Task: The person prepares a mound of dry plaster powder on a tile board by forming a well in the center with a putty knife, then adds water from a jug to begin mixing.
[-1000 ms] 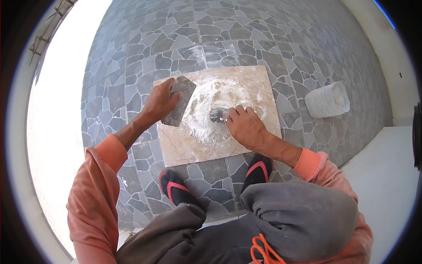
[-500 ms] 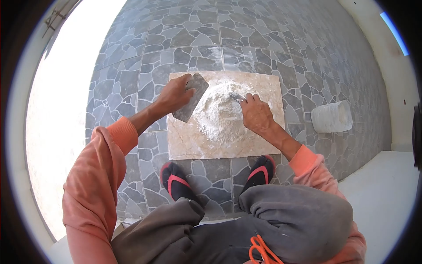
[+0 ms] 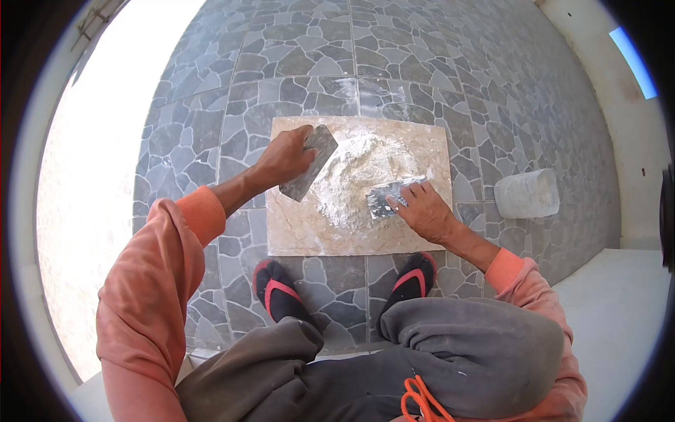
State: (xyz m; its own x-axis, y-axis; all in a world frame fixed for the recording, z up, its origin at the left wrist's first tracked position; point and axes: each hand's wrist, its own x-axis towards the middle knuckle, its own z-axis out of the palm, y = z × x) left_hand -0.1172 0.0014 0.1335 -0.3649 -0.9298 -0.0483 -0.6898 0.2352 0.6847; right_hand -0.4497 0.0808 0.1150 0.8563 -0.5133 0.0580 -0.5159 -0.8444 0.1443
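A mound of white powder lies on a beige marbled slab, loose and crumbly, with a hollow toward its right side. My left hand grips a flat grey scraper, holding it tilted over the mound's left edge. In my right hand is a second flat scraper, its blade smeared with white and lying against the lower right part of the powder. My fingers cover the back edges of both tools.
To the right of the slab, a whitish plastic container lies on its side on the stone-patterned tile floor. My feet in black and red footwear are just below the slab's near edge. White smears mark the floor beyond it.
My right hand has moved down and toward me across the powder, and its scraper blade now shows broad side up. The left hand and its scraper have barely shifted.
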